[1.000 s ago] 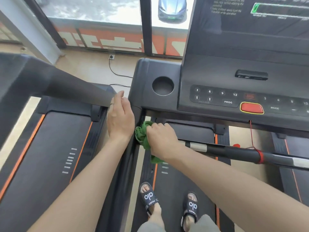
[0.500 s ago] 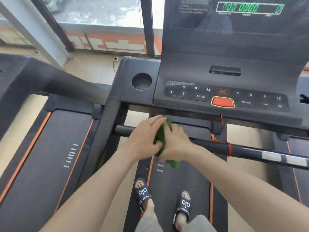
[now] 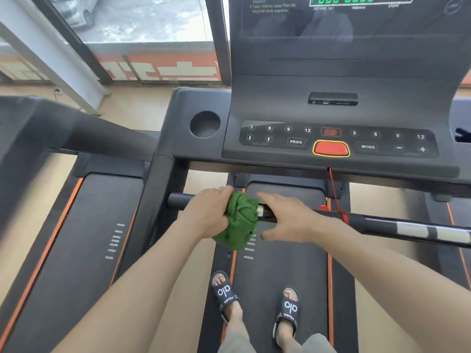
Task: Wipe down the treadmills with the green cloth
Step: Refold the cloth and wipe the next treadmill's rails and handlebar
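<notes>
A bunched green cloth [image 3: 239,220] is wrapped over the treadmill's black front handlebar [image 3: 382,222], near its left end. My left hand [image 3: 206,215] grips the cloth from the left, fingers curled over it on the bar. My right hand [image 3: 288,217] hovers just right of the cloth with fingers spread and straight, holding nothing, above the bar. The treadmill console [image 3: 331,138] with its red stop button [image 3: 331,148] lies beyond the hands. I stand on the belt [image 3: 280,263] in black slides.
A second treadmill [image 3: 76,225] stands close on the left, its dark arm [image 3: 63,128] reaching across at upper left. A red safety cord [image 3: 335,194] hangs from the console to the handlebar. Another treadmill edge [image 3: 456,225] shows at the right. A window lies ahead.
Both hands came from the left upright to the front handlebar. The cloth passed from my right hand to my left, and my right hand let go and spread open.
</notes>
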Motion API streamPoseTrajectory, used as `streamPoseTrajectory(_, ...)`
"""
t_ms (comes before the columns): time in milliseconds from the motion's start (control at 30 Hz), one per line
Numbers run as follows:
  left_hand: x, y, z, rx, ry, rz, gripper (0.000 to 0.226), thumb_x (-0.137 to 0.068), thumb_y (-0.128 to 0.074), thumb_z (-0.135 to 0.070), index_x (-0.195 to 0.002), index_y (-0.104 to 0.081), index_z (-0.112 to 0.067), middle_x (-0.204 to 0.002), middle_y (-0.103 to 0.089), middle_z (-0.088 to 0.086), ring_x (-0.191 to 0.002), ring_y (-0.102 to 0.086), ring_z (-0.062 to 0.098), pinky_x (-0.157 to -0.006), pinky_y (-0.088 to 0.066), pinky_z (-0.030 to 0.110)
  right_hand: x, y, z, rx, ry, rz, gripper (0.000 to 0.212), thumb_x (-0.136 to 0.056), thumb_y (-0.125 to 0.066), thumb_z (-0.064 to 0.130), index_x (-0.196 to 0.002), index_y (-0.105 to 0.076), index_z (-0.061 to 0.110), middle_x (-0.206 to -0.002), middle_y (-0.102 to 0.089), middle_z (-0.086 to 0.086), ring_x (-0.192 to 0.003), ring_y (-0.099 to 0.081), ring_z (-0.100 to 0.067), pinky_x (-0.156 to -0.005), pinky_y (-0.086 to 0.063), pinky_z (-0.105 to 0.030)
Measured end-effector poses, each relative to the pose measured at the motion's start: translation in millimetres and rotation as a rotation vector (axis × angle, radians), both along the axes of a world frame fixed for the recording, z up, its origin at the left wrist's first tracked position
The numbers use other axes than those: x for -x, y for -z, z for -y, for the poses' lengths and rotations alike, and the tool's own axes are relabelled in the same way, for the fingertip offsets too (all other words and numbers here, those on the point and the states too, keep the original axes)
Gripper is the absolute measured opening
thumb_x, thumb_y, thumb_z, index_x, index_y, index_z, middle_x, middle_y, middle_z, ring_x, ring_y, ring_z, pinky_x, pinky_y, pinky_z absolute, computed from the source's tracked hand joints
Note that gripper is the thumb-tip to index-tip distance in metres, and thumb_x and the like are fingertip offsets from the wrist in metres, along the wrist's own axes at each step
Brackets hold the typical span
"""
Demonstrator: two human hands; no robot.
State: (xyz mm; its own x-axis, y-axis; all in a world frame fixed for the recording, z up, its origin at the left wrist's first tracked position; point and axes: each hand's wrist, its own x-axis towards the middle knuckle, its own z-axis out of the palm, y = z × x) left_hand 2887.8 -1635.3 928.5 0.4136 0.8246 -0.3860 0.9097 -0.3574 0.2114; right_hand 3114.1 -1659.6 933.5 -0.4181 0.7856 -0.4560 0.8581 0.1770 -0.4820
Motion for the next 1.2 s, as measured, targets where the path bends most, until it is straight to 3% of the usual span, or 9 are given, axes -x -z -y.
streamPoseTrajectory(133,3.0,5.1,-5.3,0.049,0.002,-0.017,0.059,-0.08,-0.051,-0.014,-0.137,-0.039,-0.008,-0.133,-0.054,0.011,-0.124,-0.047,0.034,-0.105,-0.034,0.038,20.4,18.4,8.9,-0.234,0.109,-0.115,0.066,-0.082,-0.048,0.07,-0.135,-0.05,0.032,-0.109,-0.06,0.003,-0.105,-0.055,-0.021,-0.089,-0.043,-0.037)
streamPoseTrajectory(233,5.9,-0.7,0.5,-0.066,-0.012,0.071,0.075,-0.075,-0.052,-0.017,-0.146,-0.034,-0.004,-0.141,-0.042,0.014,-0.13,-0.039,0.035,-0.114,-0.029,0.038,26.2,21.0,1.1,-0.316,0.128,-0.08,0.042,-0.092,-0.045,0.062,-0.11,-0.057,0.026,-0.092,-0.055,0.004,-0.092,-0.055,-0.025,-0.076,-0.039,-0.038)
streamPoseTrajectory(333,-4.0,-0.1,24.7,-0.133,-0.04,0.336,0.08,-0.067,-0.06,-0.025,-0.141,-0.039,-0.006,-0.137,-0.042,0.008,-0.127,-0.039,0.028,-0.112,-0.033,0.036,36.7,13.4,-9.5,-0.176,0.273,-0.159,0.029,-0.1,-0.044,0.048,-0.088,-0.049,0.022,-0.084,-0.055,0.004,-0.085,-0.055,-0.025,-0.069,-0.039,-0.038)
streamPoseTrajectory(400,-15.8,10.0,34.4,-0.121,-0.052,0.277,0.093,-0.065,-0.069,-0.043,-0.146,-0.035,-0.01,-0.138,-0.044,0.004,-0.127,-0.041,0.024,-0.113,-0.033,0.037,40.8,7.4,-16.7,0.029,0.329,-0.207,0.029,-0.102,-0.037,0.044,-0.097,-0.057,0.023,-0.095,-0.064,0.002,-0.093,-0.059,-0.024,-0.081,-0.048,-0.04)
streamPoseTrajectory(567,-38.1,31.3,7.6,-0.316,0.066,-0.041,0.067,-0.065,-0.075,-0.062,-0.114,-0.05,-0.021,-0.097,-0.062,-0.001,-0.088,-0.064,0.027,-0.074,-0.045,0.037,5.8,-9.1,-27.5,0.321,0.298,-0.12,0.063,-0.088,-0.054,0.044,-0.149,-0.039,0.031,-0.139,-0.056,0.004,-0.128,-0.051,-0.023,-0.099,-0.041,-0.033)
streamPoseTrajectory(700,22.0,22.2,-21.9,-0.204,0.173,-0.155,0.052,-0.077,-0.068,-0.052,-0.116,-0.046,-0.025,-0.1,-0.062,-0.005,-0.091,-0.065,0.023,-0.063,-0.044,0.032,-6.8,7.0,-13.4,0.12,-0.009,0.202,0.043,-0.072,-0.063,0.044,-0.109,-0.048,0.028,-0.094,-0.063,0.007,-0.09,-0.06,-0.024,-0.072,-0.049,-0.034)
streamPoseTrajectory(800,61.7,14.1,-35.9,-0.184,0.172,-0.277,0.05,-0.075,-0.067,-0.052,-0.113,-0.048,-0.026,-0.098,-0.062,-0.008,-0.085,-0.064,0.02,-0.066,-0.052,0.032,-2.5,17.2,-7.3,-0.058,0.027,0.247,0.027,-0.076,-0.062,0.03,-0.096,-0.044,0.024,-0.083,-0.059,0.004,-0.083,-0.059,-0.026,-0.061,-0.044,-0.034)
streamPoseTrajectory(1033,-28.2,20.2,-25.4,-0.152,0.233,-0.211,0.044,-0.079,-0.069,-0.05,-0.109,-0.052,-0.022,-0.097,-0.064,-0.002,-0.087,-0.067,0.026,-0.065,-0.041,0.032,-10.6,17.1,-5.6,-0.096,0.061,0.278,0.04,-0.077,-0.061,0.016,-0.111,-0.039,0.017,-0.085,-0.055,0.0,-0.083,-0.059,-0.028,-0.06,-0.033,-0.032)
streamPoseTrajectory(1200,-123.5,33.4,14.6,-0.273,0.352,-0.03,0.044,-0.046,-0.083,-0.026,-0.081,-0.056,-0.021,-0.065,-0.061,-0.003,-0.053,-0.062,0.022,-0.05,-0.028,0.028,-47.4,10.7,4.1,-0.051,0.091,0.408,0.054,-0.083,-0.062,0.027,-0.126,-0.032,0.012,-0.087,-0.054,0.002,-0.087,-0.062,-0.027,-0.064,-0.038,-0.032)
